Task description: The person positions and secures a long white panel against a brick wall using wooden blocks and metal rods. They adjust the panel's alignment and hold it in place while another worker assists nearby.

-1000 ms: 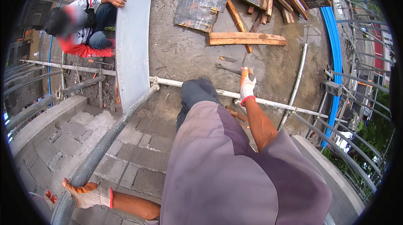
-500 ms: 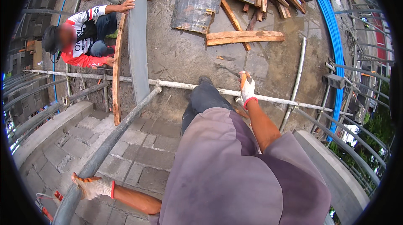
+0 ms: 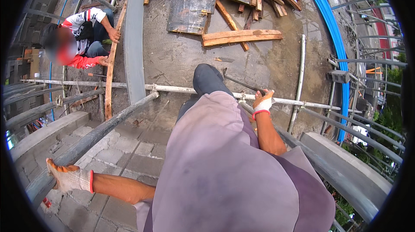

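My left hand (image 3: pixel 69 176), in a white and orange work glove, is closed round a thick grey scaffold pipe (image 3: pixel 101 133) at the lower left. In my right hand (image 3: pixel 263 101), gloved the same way, is a slim dark metal bar (image 3: pixel 242 83). Its far end bends like a crowbar's and reaches past the white horizontal pipe (image 3: pixel 181 89). The fingers wrap the bar's near end. My dark-trousered leg (image 3: pixel 209 78) is bent at that white pipe.
At the left a co-worker (image 3: pixel 86 37) crouches, holding a long timber (image 3: pixel 113 59). A grey beam (image 3: pixel 135 37) stands beside it. Planks and panels (image 3: pixel 193 5) lie ahead, blue tubing (image 3: pixel 335 46) to the right. Block paving (image 3: pixel 147 163) is below.
My left hand has slid down and left along the pipe. My right hand has turned and shifted right and down with the bar. My leg has risen, bending at the knee.
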Motion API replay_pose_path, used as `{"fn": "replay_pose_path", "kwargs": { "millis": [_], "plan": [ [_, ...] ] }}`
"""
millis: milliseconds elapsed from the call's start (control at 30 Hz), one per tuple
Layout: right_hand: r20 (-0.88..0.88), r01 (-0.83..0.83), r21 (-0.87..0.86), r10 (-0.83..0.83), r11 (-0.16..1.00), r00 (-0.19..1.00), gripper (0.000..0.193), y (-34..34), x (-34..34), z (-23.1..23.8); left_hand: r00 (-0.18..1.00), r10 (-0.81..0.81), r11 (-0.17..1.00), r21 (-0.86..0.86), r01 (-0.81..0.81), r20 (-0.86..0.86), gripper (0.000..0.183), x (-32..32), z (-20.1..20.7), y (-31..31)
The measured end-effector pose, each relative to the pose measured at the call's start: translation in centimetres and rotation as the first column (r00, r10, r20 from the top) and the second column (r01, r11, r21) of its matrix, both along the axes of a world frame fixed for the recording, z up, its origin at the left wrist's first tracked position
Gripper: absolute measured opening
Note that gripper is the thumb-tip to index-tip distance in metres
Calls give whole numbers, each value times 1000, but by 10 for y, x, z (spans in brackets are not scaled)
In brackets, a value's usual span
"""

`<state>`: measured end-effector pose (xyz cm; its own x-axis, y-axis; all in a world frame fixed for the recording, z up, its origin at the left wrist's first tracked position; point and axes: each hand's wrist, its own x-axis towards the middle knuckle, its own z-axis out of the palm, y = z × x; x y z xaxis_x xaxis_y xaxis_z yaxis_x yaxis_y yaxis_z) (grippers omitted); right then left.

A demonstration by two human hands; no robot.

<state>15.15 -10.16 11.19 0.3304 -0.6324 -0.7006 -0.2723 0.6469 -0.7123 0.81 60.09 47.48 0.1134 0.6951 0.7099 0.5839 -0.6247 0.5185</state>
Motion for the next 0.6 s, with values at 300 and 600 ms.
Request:
{"fn": "replay_pose_path", "kwargs": {
  "millis": [300,600],
  "plan": [
    [71,112,54,-116,992,991,52,-21,-40,1,655,-195,912,-111,396,730,37,34,9,-7],
    [43,138,19,-139,990,989,49,-7,-63,-6,224,-156,785,-16,619,962,40,61,25,-54]
  ]
}}
